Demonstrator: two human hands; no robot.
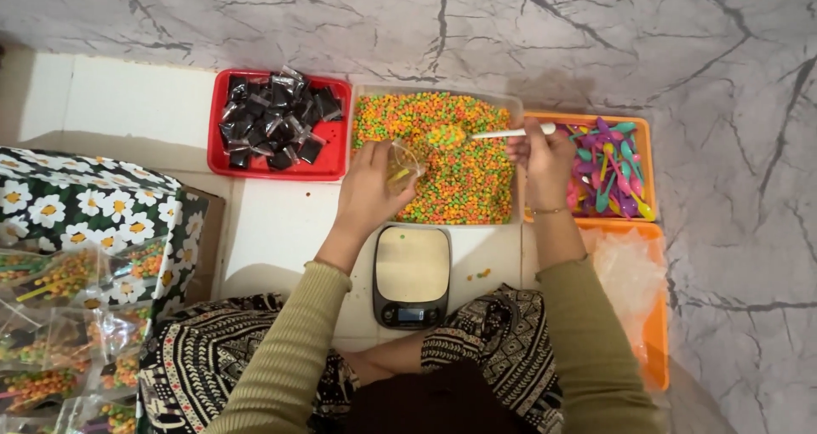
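A white tiled floor [128,102] meets grey marble-patterned flooring [596,25], and a person sits on it with a small kitchen scale [412,275] between the knees. Just beyond the scale lies a clear tray [511,102] heaped with tiny orange, green and yellow candies [464,174]. Left of that tray is a red tray [332,166] of small dark packets [272,119]; right of it, an orange tray [644,132] of coloured plastic spoons [608,166]. The left hand [370,183] grasps a small clear bag [406,163], probably held open, over the candies. The right hand [538,153] is clenched on a white-handled scoop [477,134], its bowl loaded with candies just above the bag
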